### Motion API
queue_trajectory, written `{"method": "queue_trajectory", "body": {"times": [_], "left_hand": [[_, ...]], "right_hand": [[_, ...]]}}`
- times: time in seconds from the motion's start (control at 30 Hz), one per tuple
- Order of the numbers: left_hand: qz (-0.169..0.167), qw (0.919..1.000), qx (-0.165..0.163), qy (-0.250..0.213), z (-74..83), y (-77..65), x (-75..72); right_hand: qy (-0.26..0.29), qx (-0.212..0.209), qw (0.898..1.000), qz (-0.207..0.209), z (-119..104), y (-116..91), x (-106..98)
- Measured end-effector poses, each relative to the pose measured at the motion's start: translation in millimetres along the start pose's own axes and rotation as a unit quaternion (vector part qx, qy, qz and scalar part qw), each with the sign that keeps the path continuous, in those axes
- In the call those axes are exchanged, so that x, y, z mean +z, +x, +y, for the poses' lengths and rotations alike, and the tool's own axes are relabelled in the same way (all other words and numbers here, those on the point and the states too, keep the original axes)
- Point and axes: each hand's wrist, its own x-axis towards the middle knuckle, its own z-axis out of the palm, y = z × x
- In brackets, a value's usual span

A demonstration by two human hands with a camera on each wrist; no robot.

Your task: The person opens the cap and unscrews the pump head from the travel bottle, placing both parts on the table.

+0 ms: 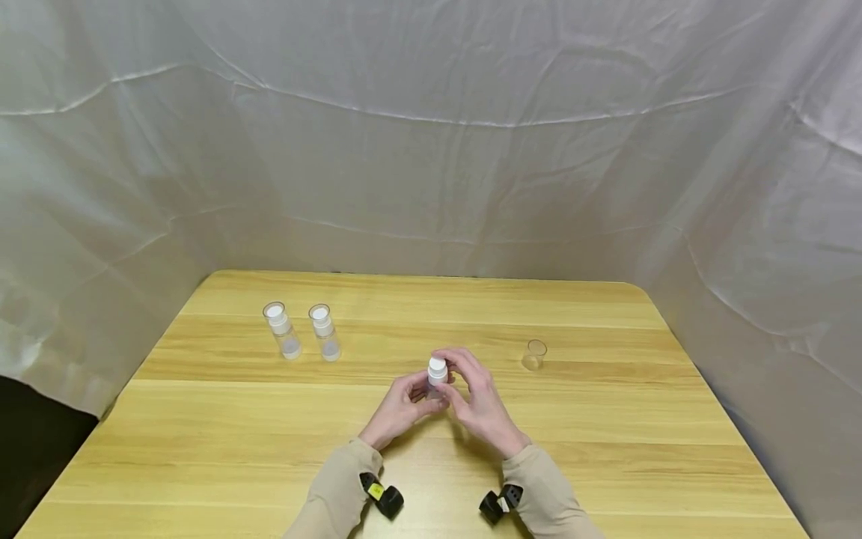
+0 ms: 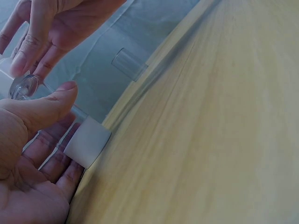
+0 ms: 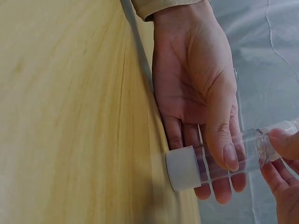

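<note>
A small clear pump bottle with a white base (image 2: 88,142) stands between both hands, its base right at the tabletop. My left hand (image 1: 400,410) holds the transparent body (image 3: 251,154), thumb on one side and fingers behind. At the bottle's neck, the thumb and fingers of my right hand (image 1: 481,400) pinch the white pump head (image 1: 438,369). In the left wrist view that right hand reaches in from the top. The clear neck shows just below its fingertips in the right wrist view. No clear overcap covers this pump head.
A clear overcap (image 1: 535,355) stands by itself on the wooden table (image 1: 606,464), right of the hands. Toward the back left are two similar bottles, one farther left (image 1: 283,331) and one beside it (image 1: 325,333), both with clear overcaps on. Pale fabric (image 1: 431,187) hangs behind the table.
</note>
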Motion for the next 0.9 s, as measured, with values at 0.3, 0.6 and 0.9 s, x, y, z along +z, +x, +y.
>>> {"method": "queue_trajectory", "body": {"times": [0.3, 0.6, 0.9], "left_hand": [[-0.002, 1.0, 0.004, 0.0, -1.7, 1.0, -1.4], [-0.002, 1.0, 0.001, -0.003, -0.5, 0.3, -0.1], [-0.001, 1.0, -0.003, -0.001, -0.5, 0.0, -0.6]], "right_hand": [[-0.01, 0.022, 1.0, -0.002, -4.0, 3.4, 1.1], [-0.019, 0.046, 0.998, 0.036, -9.2, 7.3, 5.2], [0.051, 0.034, 0.997, 0.037, -7.6, 5.2, 2.0]]}}
